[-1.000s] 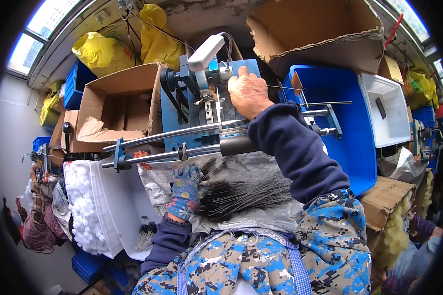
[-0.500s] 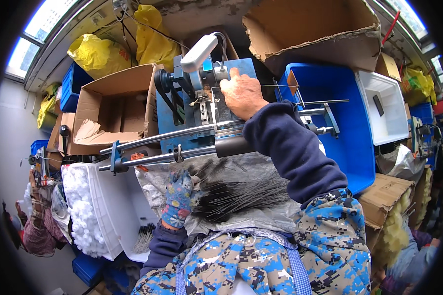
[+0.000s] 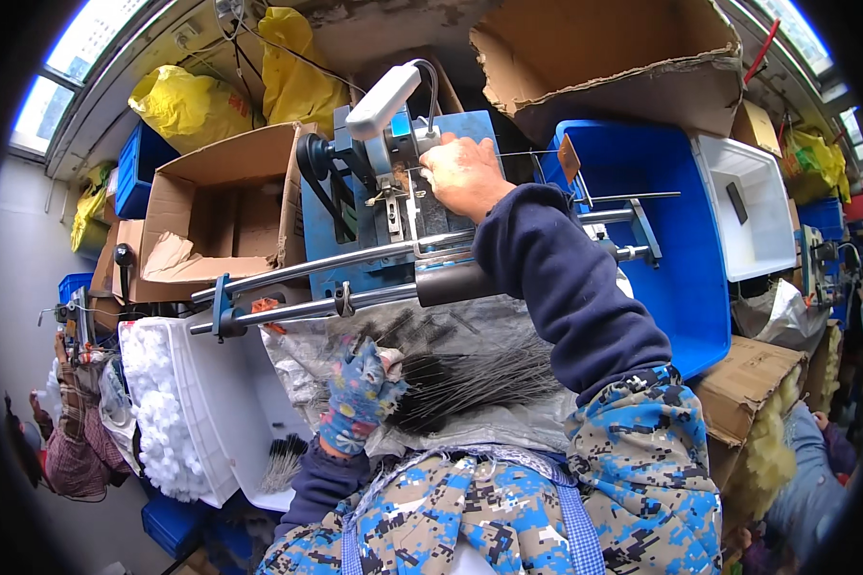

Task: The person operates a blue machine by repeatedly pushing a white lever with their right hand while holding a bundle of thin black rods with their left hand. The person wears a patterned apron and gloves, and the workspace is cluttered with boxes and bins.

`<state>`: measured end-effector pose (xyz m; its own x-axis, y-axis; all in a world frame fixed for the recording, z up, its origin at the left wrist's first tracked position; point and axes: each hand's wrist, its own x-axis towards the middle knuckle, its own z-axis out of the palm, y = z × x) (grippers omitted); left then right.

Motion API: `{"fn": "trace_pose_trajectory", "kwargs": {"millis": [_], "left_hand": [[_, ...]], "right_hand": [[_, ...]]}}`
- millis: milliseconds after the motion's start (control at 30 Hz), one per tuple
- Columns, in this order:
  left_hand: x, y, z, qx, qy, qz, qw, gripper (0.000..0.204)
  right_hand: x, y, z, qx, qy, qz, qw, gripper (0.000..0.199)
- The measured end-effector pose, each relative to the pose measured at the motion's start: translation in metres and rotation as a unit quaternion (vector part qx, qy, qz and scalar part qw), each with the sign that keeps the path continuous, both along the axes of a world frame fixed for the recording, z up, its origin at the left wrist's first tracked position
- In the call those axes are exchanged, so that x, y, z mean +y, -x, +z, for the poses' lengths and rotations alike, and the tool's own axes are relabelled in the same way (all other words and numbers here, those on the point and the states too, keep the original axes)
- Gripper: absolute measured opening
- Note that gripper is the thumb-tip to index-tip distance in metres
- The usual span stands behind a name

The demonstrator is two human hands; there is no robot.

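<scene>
My right hand (image 3: 465,175), bare, reaches over the blue bench machine (image 3: 470,125). Its fingers are closed at the metal fixture in the middle, and what they pinch is hidden. A thin rod (image 3: 527,151) runs rightward from beside this hand to a small brown plate (image 3: 569,158). My left hand (image 3: 362,393), in a patterned blue glove, is at the left end of a pile of thin dark wires (image 3: 479,388). Its fingers look bent together there, and their contents cannot be made out. The wires lie on a whitish sheet (image 3: 508,426) in front of me.
Two steel rails (image 3: 355,259) cross before the machine. An open carton (image 3: 225,216) and a white crate (image 3: 249,402) stand left, beside white fluffy pieces (image 3: 163,412). Right are a blue bin (image 3: 676,287) and a white tray (image 3: 753,211). Another person (image 3: 81,441) is at far left.
My left hand has shifted slightly right and turned beside the wires. My right hand has moved a little left and downward at the fixture, its fingers still closed.
</scene>
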<state>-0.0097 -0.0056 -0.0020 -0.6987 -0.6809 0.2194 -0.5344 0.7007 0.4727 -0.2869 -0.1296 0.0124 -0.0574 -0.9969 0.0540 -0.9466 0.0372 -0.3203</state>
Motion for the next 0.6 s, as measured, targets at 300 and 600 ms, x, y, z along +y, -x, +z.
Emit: {"fn": "trace_pose_trajectory", "kwargs": {"millis": [300, 600], "left_hand": [[0.002, -0.015, 0.007, 0.012, -0.053, 0.023, 0.998, 0.031], [-0.003, 0.025, 0.022, 0.078, 0.000, -0.029, 0.997, 0.026]], "right_hand": [[0.046, 0.009, 0.005, 0.056, 0.108, -0.007, 0.993, 0.048], [0.063, 0.011, 0.013, 0.015, 0.049, -0.015, 0.999, 0.059]]}}
